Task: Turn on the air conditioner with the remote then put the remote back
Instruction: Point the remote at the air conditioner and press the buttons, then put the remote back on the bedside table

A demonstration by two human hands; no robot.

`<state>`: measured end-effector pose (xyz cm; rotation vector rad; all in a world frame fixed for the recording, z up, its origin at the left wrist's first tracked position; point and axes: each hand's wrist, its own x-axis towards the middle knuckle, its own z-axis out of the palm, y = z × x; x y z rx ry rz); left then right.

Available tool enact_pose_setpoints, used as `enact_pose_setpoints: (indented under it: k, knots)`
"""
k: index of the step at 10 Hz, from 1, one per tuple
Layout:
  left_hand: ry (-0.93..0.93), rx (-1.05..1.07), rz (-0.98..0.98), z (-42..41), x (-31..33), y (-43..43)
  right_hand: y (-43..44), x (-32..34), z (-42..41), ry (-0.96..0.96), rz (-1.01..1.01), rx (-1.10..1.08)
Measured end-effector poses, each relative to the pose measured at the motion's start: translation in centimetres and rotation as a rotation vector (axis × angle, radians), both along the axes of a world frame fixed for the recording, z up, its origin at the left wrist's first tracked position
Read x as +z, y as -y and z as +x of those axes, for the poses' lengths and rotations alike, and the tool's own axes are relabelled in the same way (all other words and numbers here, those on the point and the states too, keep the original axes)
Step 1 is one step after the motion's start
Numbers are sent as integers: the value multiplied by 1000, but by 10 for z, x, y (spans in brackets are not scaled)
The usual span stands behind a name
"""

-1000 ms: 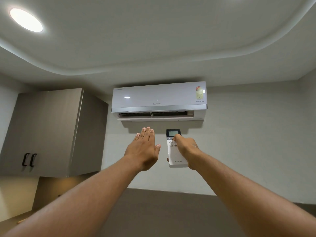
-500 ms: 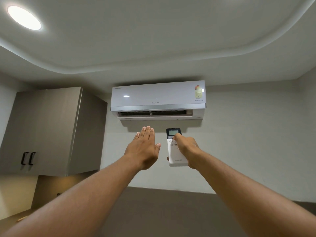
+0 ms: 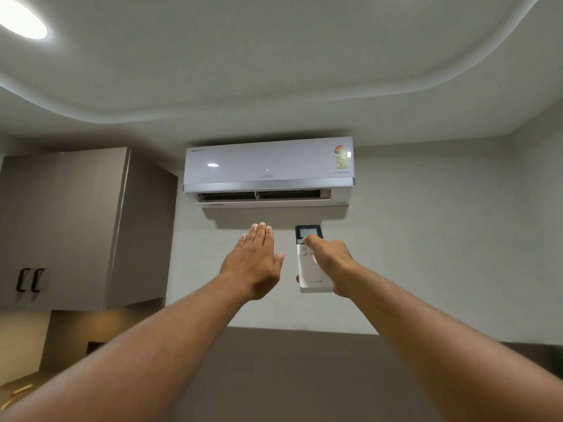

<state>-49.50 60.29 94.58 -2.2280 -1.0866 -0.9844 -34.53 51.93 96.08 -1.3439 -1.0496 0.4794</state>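
Below glossy air conditioner [image 3: 268, 170]: slim white remote [image 3: 313, 269].

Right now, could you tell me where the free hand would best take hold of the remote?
Grip the remote by its plain lower body, coming from its left edge, where the open left hand is. The right hand covers the right edge and its thumb sits on the buttons, so stay below them.

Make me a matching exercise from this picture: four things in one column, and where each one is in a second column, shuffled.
1. remote
2. left hand
3. air conditioner
4. cabinet

A. mounted high on the wall
B. open and flat, empty
C. far left, with two black handles
D. held in the right hand

Pairs: 1-D, 2-B, 3-A, 4-C
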Motion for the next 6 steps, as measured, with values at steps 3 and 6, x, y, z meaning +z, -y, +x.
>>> enact_pose_setpoints:
  k: [3,6]
  knots:
    - [-33,-171,-48,83,-20,28,47,-22,63,-8,10,-117]
    - [-110,-488,-140,232,-71,99,148,-72,170,-17,-24,-396]
